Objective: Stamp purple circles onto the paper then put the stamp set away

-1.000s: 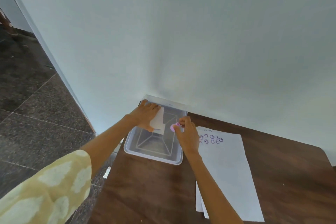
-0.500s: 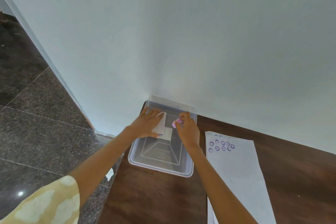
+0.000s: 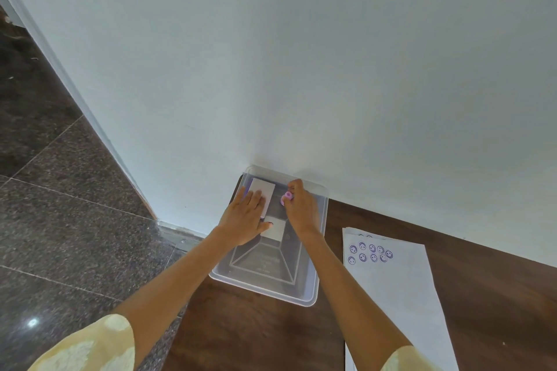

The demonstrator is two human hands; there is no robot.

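Head view. The right hand (image 3: pixel 301 209), fingers curled closed, pinches a small pink-purple round stamp (image 3: pixel 287 197) over the far end of the clear plastic bin (image 3: pixel 304 295), which sits at centre frame on the dark wooden table (image 3: pixel 256 334), its far end against the white wall (image 3: pixel 301 54). The left hand (image 3: pixel 245 218) lies flat with fingers extended, palm down, pressing on a white rectangular ink pad case (image 3: pixel 261 190) inside the bin; a purple edge shows at the case's upper left. A second white rectangle (image 3: pixel 275 229) lies just below the case, beside the left thumb. To the right of the bin, apart from it, lies white paper (image 3: pixel 401 295) bearing two rows of purple smiley circles (image 3: pixel 370 252) near its top. Both forearms reach up from the lower frame, yellow patterned sleeves (image 3: pixel 87 349) at the bottom edge. Dark granite floor (image 3: pixel 45 205) fills the left.
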